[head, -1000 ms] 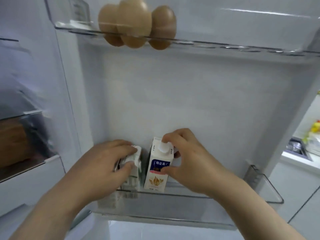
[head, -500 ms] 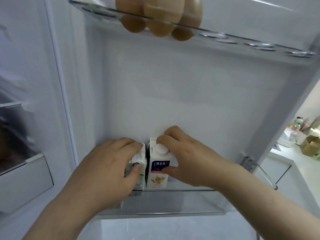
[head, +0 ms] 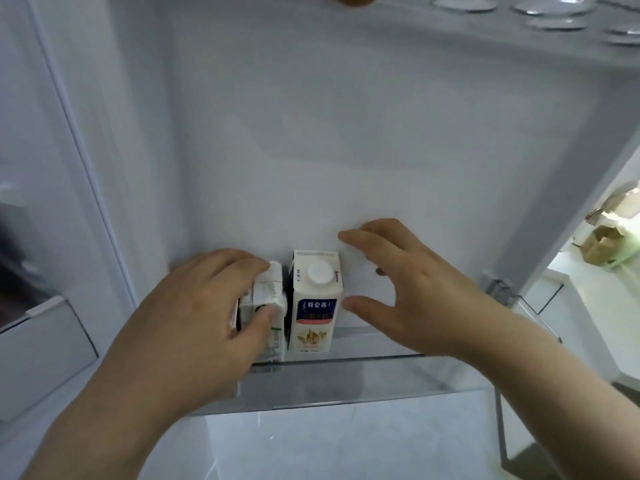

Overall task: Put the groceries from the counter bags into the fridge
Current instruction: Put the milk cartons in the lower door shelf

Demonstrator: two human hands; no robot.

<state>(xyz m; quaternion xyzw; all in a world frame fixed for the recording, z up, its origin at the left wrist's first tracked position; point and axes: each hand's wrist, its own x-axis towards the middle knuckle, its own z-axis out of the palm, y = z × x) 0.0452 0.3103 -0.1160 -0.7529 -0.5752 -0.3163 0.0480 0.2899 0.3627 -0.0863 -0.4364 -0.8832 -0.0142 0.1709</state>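
Note:
Two small milk cartons stand upright side by side in the clear door shelf [head: 346, 379] of the open fridge. The left one, a white carton with green print [head: 268, 299], is gripped by my left hand [head: 194, 327], fingers over its top and thumb on its front. The right one, a white carton with a blue label and a round white cap [head: 316, 299], stands free. My right hand [head: 408, 289] hovers just to its right with fingers spread, not touching it.
The white inner door panel [head: 346, 150] rises behind the cartons. An upper door shelf with egg hollows [head: 554, 15] runs along the top edge. A fridge drawer [head: 41, 355] shows at left. At far right a counter holds cardboard boxes [head: 602, 240].
My right hand has let go of the blue-label carton and opened to its right. The left hand still holds the green-print carton. The view has tilted down and moved closer.

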